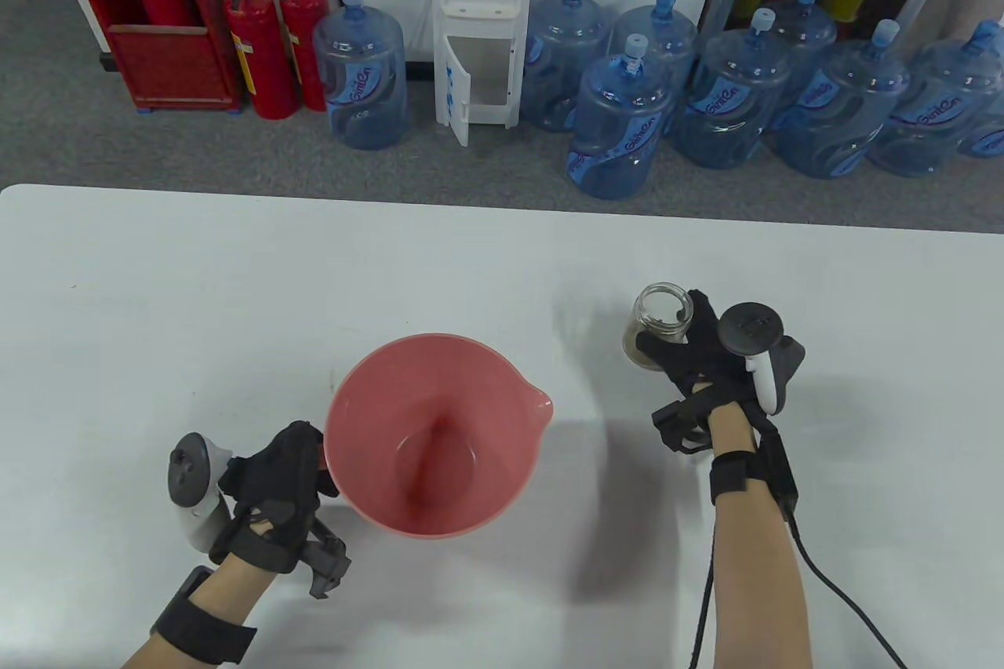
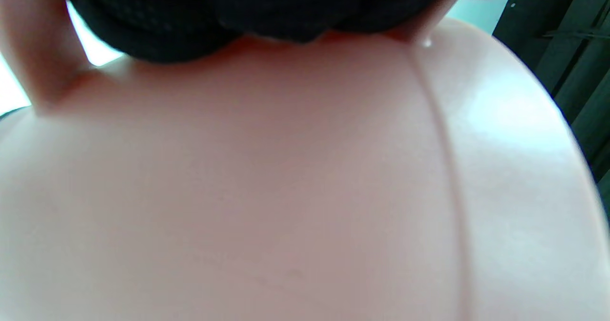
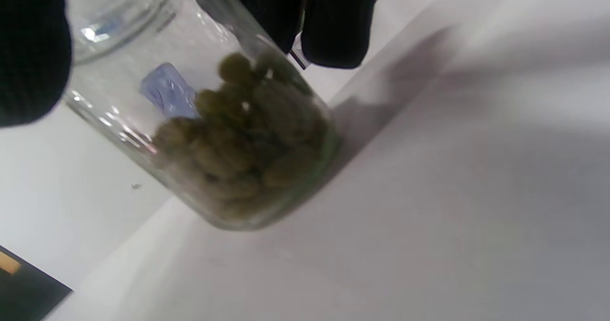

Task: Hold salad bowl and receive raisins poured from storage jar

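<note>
A pink salad bowl [image 1: 431,387] with a pour spout sits at the table's middle, empty inside. My left hand [image 1: 282,481] grips its left rim; in the left wrist view the gloved fingers [image 2: 214,11] lie over the bowl's outer wall [image 2: 286,192]. A clear glass storage jar [image 1: 657,324], open-topped, holds greenish-brown raisins [image 3: 248,145] in its lower part. My right hand [image 1: 698,359] grips the jar to the right of the bowl; its gloved fingers [image 3: 333,21] wrap the glass. The jar stands slightly tilted, close to the table.
The white table [image 1: 235,292] extends all around. Past its far edge on the floor stand several blue water bottles [image 1: 620,120], a white dispenser [image 1: 478,18] and red fire extinguishers [image 1: 259,49]. A cable [image 1: 831,590] trails from my right wrist.
</note>
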A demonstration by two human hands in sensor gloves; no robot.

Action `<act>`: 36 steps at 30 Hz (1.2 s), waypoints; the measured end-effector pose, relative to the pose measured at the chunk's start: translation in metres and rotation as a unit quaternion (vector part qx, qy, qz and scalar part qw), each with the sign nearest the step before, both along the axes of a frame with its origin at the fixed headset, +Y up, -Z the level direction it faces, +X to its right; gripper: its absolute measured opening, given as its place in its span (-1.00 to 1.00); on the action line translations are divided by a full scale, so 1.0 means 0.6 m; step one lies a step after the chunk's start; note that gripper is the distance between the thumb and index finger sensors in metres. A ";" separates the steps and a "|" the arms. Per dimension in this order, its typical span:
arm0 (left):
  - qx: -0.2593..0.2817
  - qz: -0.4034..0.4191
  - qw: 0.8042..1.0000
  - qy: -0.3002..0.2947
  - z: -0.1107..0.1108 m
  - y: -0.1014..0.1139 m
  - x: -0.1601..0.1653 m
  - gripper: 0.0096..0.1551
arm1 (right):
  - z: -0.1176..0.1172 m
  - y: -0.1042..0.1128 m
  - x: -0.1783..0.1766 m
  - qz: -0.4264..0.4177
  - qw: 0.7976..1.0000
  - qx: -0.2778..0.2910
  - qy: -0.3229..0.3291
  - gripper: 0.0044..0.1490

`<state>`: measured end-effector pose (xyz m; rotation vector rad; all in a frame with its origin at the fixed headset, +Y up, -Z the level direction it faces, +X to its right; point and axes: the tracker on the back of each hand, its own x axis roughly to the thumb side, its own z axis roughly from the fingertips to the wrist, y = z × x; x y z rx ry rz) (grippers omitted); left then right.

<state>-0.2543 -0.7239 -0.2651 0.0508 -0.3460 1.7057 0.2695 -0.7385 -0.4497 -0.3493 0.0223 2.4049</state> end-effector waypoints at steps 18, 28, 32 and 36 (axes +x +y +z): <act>-0.001 0.008 1.000 0.002 0.002 0.003 0.000 -0.48 | 0.005 0.000 -0.005 0.016 0.998 0.060 -0.024 0.43; -0.003 0.019 1.000 -0.017 0.006 0.003 0.011 -0.48 | 0.070 0.061 -0.003 -0.113 0.976 0.183 0.020 0.40; -0.004 0.020 0.999 -0.028 0.010 0.001 0.021 -0.48 | 0.109 0.093 -0.010 -0.118 0.967 0.216 0.063 0.39; -0.009 0.025 0.999 -0.036 0.014 -0.001 0.030 -0.48 | 0.157 0.132 -0.030 -0.119 0.953 0.251 0.118 0.38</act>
